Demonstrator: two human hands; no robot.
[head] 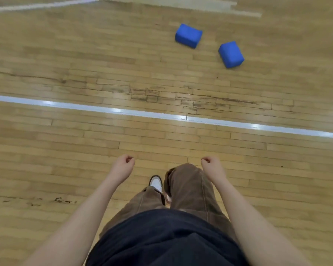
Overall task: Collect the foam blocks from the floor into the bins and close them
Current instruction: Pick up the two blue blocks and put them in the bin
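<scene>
Left hand: the left hand (122, 168) hung in front of the body, over the wooden floor, with the forearm bare. Its fingers were curled in loosely toward the palm and it held nothing.
Right hand: the right hand (212, 167) hung at about the same height as the left one, just beside the brown trouser leg. Its fingers were also loosely curled and there was nothing in it.
First foam block: one blue foam block (188, 36) lay on the floor far ahead of the person, beyond the white line, a little to the right of the middle.
Second foam block: another blue block (231, 54) lay near the first one, to its right and a little closer to the person. The two blocks were apart and did not touch, and the second one was turned at another angle than the first.
Floor: the wooden floor (65, 143) was made of narrow light boards, with dark worn marks in a band between the blocks and the white line.
White line: a white line (161, 114) crossed the floor from left to right, between the hands and the blocks.
Far lines: a second pale line and a pale strip ran along the top edge of the view.
Person: brown trousers (190, 191), a dark top (167, 240) and one white shoe (155, 182) were visible below the hands.
</scene>
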